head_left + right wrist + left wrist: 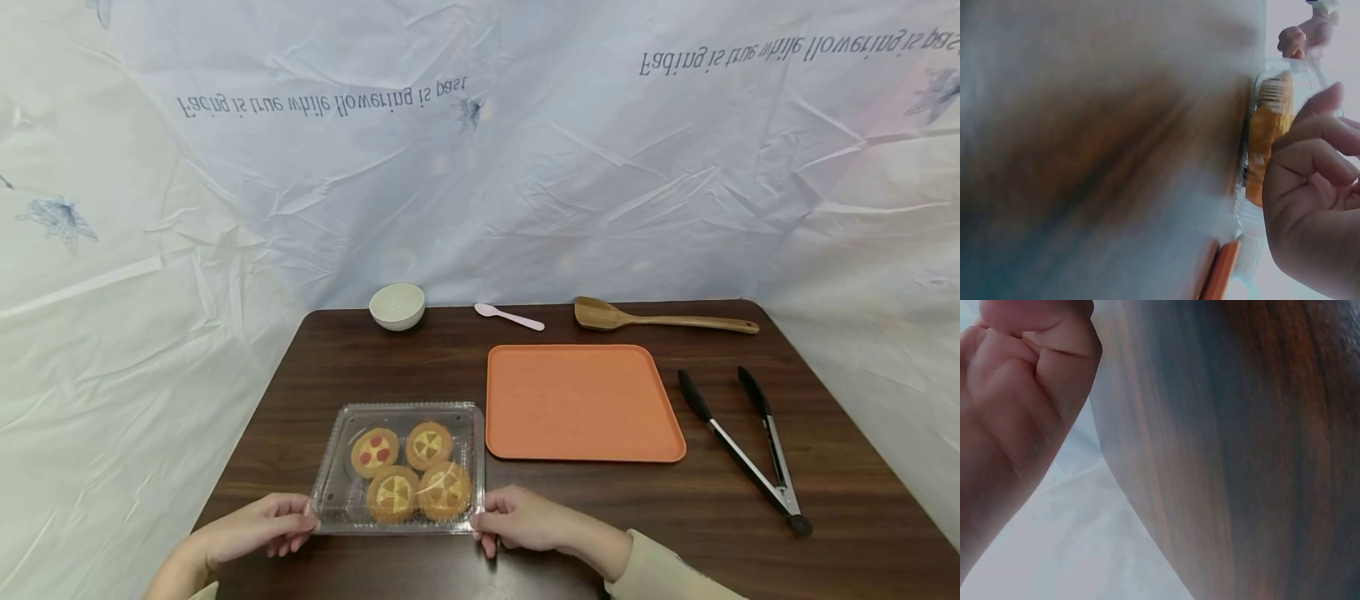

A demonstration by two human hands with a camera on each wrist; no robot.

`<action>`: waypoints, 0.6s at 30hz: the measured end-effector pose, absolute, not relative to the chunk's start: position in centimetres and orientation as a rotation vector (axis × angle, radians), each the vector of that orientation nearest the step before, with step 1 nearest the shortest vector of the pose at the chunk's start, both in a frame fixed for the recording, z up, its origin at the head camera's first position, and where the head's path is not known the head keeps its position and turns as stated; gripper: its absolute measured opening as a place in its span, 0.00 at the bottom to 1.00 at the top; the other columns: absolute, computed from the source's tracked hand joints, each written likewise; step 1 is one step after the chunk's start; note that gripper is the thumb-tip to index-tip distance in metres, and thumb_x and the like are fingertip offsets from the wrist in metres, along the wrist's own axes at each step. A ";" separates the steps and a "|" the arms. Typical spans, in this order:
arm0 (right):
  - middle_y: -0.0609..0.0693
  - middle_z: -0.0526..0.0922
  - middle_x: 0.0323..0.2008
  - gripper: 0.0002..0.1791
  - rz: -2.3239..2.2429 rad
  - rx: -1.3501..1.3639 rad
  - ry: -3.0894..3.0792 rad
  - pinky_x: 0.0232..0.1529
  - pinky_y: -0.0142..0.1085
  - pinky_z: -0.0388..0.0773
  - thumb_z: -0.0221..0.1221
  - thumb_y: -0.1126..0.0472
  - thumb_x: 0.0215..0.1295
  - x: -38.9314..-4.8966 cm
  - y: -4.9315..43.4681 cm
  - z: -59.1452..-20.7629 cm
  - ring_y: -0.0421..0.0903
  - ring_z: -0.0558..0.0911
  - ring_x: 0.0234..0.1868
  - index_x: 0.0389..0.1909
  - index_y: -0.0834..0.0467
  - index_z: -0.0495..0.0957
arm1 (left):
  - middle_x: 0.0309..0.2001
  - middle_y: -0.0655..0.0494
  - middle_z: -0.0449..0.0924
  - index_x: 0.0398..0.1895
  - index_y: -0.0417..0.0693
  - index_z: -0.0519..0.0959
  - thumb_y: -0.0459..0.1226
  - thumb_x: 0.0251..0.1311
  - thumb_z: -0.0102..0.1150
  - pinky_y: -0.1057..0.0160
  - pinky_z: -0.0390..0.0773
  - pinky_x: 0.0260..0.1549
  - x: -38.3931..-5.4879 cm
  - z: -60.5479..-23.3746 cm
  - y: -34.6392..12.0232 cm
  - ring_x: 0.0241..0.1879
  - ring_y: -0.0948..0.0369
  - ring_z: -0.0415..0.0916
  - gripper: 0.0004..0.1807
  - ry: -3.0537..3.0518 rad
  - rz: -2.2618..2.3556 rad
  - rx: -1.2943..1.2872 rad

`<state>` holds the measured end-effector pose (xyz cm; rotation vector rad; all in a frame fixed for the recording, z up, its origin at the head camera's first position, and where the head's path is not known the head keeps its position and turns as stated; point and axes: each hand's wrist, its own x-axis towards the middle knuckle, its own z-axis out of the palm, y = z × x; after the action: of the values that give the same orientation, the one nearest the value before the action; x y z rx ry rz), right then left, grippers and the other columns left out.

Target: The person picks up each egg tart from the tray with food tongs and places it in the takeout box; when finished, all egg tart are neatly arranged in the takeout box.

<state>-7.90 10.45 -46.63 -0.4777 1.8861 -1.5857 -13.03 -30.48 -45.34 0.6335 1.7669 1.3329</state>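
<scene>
A clear plastic food box [408, 408] lies on the table at the front left, with its lid over several round tarts [396, 493]. One tart [375, 452] bears red spots; the others carry yellow wedge patterns. At the box's near left corner my left hand [262, 527] pinches the edge between thumb and fingers. My right hand [525, 518] pinches the near right corner the same way. In the right wrist view, the tarts [1265, 134] show through the box's side beyond my right hand [1313, 169]. The left wrist view shows only part of my left hand [1029, 381], the box out of frame.
An orange tray [581, 404] lies right of the box. Metal tongs [757, 467] with black tips rest spread at the far right. Along the back edge are a white bowl [397, 307], a pale pink spoon [510, 317] and a wooden spatula [660, 319]. White printed sheeting surrounds the table.
</scene>
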 end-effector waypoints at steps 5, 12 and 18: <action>0.46 0.80 0.20 0.17 -1.492 -0.556 1.909 0.14 0.27 0.56 0.51 0.53 0.73 -8.3 11.3 -46.2 0.34 0.60 0.11 0.34 0.62 0.80 | 0.30 0.54 0.79 0.42 0.35 0.75 0.35 0.74 0.40 0.69 0.71 0.21 -13.4 -45.1 -31.1 0.23 0.68 0.71 0.13 1.862 1.283 0.600; 0.46 0.81 0.22 0.20 -1.305 -0.552 2.171 0.17 0.31 0.68 0.48 0.44 0.73 -9.1 13.3 -44.8 0.39 0.70 0.14 0.35 0.55 0.81 | 0.34 0.46 0.77 0.55 0.32 0.72 0.41 0.74 0.43 0.61 0.75 0.23 -14.6 -43.4 -31.5 0.26 0.59 0.74 0.20 2.309 1.251 0.406; 0.42 0.80 0.25 0.21 -1.094 -0.490 2.570 0.25 0.37 0.72 0.49 0.38 0.70 -10.4 15.8 -43.5 0.41 0.78 0.22 0.34 0.49 0.79 | 0.36 0.47 0.78 0.55 0.34 0.72 0.41 0.73 0.48 0.61 0.76 0.27 -16.3 -42.2 -29.6 0.29 0.59 0.75 0.19 2.786 1.257 0.301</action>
<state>-10.40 15.76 -43.48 -0.4898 2.5704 -1.0942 -16.28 -29.56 -42.18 0.3005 2.7856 1.2570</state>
